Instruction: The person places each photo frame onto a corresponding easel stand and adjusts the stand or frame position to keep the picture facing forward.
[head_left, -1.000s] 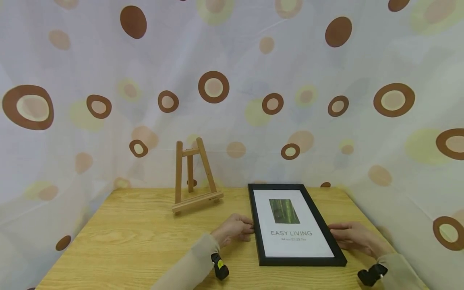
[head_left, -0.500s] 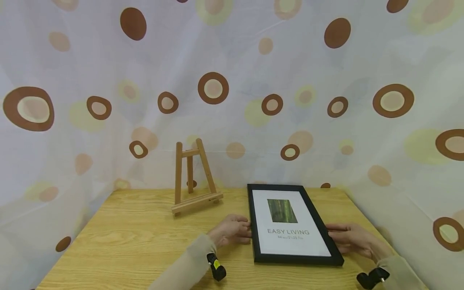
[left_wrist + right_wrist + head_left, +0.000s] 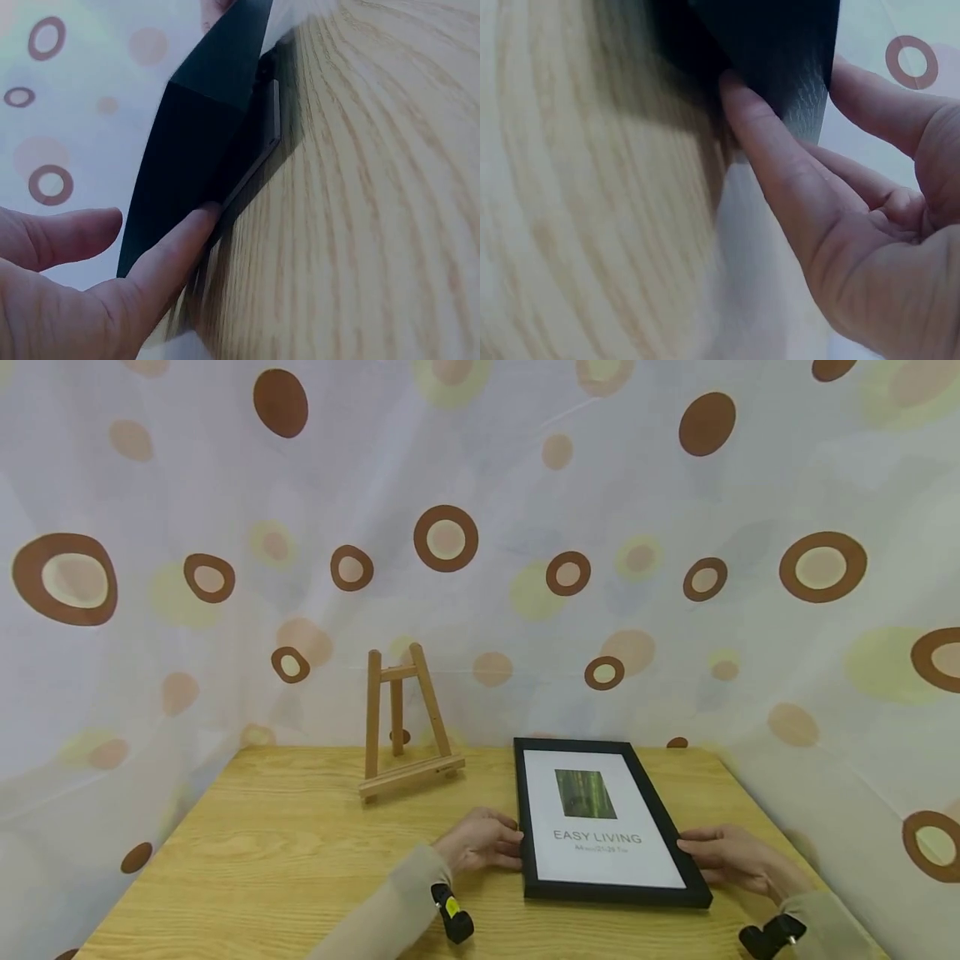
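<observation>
A black picture frame [image 3: 607, 860] with a white insert reading "EASY LIVING" and a green picture lies face up on the right part of the table. My left hand [image 3: 480, 842] holds its left edge, my right hand [image 3: 738, 858] its right edge. In the left wrist view, fingers [image 3: 169, 251] reach in at the underside of the frame [image 3: 180, 150], the thumb apart from them at the other side. A shadowed gap shows beneath its near edge. The right wrist view has a fingertip [image 3: 739, 94] under the frame [image 3: 787, 52] and the thumb against its outer side.
A small wooden easel [image 3: 412, 777] stands at the back of the wooden table [image 3: 285, 843], left of the frame. Behind and beside the table hangs a white curtain [image 3: 495, 460] with brown rings and dots.
The frame's near edge has shifted slightly left and up in the head view, both hands staying at its sides. The easel has not moved.
</observation>
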A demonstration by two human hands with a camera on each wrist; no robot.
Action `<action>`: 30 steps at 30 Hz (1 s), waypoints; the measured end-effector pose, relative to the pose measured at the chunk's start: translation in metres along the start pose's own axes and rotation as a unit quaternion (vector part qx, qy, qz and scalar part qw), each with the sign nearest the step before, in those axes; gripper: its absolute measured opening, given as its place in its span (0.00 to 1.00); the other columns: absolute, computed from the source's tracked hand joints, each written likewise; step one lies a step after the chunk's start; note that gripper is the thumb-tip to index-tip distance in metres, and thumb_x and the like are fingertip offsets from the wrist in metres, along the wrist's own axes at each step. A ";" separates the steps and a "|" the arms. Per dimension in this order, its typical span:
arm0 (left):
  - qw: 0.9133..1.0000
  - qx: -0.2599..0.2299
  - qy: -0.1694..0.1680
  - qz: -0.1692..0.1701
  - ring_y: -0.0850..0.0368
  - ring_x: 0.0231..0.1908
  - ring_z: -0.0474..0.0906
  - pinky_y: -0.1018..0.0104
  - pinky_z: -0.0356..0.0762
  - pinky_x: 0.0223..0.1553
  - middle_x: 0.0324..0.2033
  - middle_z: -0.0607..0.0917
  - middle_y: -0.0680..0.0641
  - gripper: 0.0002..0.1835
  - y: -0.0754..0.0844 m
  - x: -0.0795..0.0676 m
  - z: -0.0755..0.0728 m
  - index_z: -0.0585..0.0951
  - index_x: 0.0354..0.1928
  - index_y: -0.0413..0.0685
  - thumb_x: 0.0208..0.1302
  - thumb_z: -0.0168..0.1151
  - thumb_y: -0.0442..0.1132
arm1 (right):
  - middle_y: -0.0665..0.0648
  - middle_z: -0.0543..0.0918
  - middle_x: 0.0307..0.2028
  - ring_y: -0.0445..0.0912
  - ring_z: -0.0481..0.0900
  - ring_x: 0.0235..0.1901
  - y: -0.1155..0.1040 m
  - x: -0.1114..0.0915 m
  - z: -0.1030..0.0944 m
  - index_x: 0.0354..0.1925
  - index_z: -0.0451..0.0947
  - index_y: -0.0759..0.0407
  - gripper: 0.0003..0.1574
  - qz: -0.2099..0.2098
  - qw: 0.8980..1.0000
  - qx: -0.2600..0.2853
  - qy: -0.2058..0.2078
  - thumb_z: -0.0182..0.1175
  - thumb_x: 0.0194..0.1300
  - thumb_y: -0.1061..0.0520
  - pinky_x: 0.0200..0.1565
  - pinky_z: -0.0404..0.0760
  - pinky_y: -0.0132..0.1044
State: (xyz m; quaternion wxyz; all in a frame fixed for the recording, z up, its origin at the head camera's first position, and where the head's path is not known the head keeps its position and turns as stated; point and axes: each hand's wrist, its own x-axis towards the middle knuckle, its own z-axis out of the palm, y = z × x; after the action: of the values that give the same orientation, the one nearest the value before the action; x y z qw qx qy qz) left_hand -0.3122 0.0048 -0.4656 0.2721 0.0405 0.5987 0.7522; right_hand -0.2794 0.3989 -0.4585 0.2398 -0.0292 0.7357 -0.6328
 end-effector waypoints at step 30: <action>0.995 -0.082 -0.059 -0.011 0.45 0.41 0.78 0.48 0.74 0.45 0.44 0.76 0.33 0.43 0.002 -0.011 -0.015 0.52 0.69 0.46 0.52 0.57 0.19 | 0.67 0.67 0.55 0.53 0.73 0.50 -0.002 0.005 0.014 0.61 0.29 0.86 0.47 -0.027 0.998 0.025 -0.046 0.52 0.64 0.65 0.52 0.72 0.49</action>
State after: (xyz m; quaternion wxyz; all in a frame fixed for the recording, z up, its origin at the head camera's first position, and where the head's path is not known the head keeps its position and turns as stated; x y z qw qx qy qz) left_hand -0.3093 -0.0141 -0.4648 0.3182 0.0560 0.5184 0.7918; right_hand -0.2790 0.3834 -0.4596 0.2571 -0.0718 0.7068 -0.6551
